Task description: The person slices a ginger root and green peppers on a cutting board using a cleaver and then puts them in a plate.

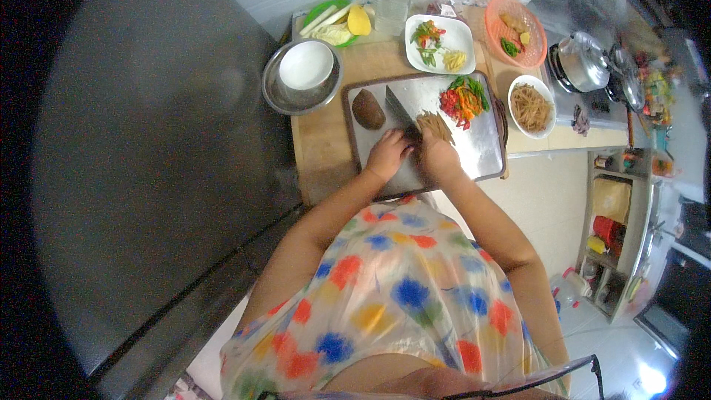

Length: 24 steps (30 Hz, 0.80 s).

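My right hand (440,156) grips a kitchen knife (401,106), its dark blade pointing away and to the left over the metal-faced cutting board (477,147). Close to the blade's left side, my left hand (390,151) rests with bent fingers; what lies under its fingertips is hidden. Thin brown strips (436,125) lie against the blade's right side. A brown oval piece of food (368,109) sits at the board's far left. Chopped red, orange and green peppers (464,101) are heaped at the far right of the board.
Behind the board stands a white square dish (461,39) with cut vegetables. A steel basin (271,91) holding a white bowl (306,65) is at left. To the right are a bowl of brown strips (531,106), an orange basket (491,28) and a pot (582,61) on the stove.
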Motion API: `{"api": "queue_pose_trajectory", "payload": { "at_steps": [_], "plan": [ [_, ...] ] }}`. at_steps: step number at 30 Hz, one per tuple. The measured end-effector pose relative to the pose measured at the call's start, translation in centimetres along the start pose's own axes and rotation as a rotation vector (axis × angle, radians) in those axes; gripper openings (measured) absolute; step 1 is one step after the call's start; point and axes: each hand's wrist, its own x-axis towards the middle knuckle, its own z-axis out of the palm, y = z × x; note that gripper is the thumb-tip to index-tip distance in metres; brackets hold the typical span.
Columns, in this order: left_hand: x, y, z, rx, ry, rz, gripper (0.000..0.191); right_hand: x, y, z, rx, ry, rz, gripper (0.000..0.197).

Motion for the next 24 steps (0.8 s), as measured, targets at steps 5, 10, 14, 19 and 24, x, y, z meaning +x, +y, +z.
{"api": "queue_pose_trajectory", "payload": {
  "at_steps": [5,10,14,19,24],
  "plan": [
    [-0.3,0.3,0.1,0.066,-0.053,-0.02,0.015,0.5,-1.0,0.5,-0.06,-0.181,0.104,0.023],
    [-0.6,1.0,0.2,0.08,-0.088,0.088,0.014,0.7,0.8,1.1,-0.003,0.031,-0.005,0.038],
    [-0.2,0.7,0.2,-0.021,-0.01,0.038,0.013,0.5,0.7,-1.6,0.209,0.076,0.063,0.051],
    [0.3,1.1,0.2,-0.019,0.097,0.087,0.013,-0.9,1.3,-3.7,0.177,-0.087,0.169,0.056],
    [-0.4,0.4,0.8,-0.059,-0.001,0.064,0.016,-2.7,2.5,-2.6,-0.021,-0.25,0.183,0.045]
  ]
}}
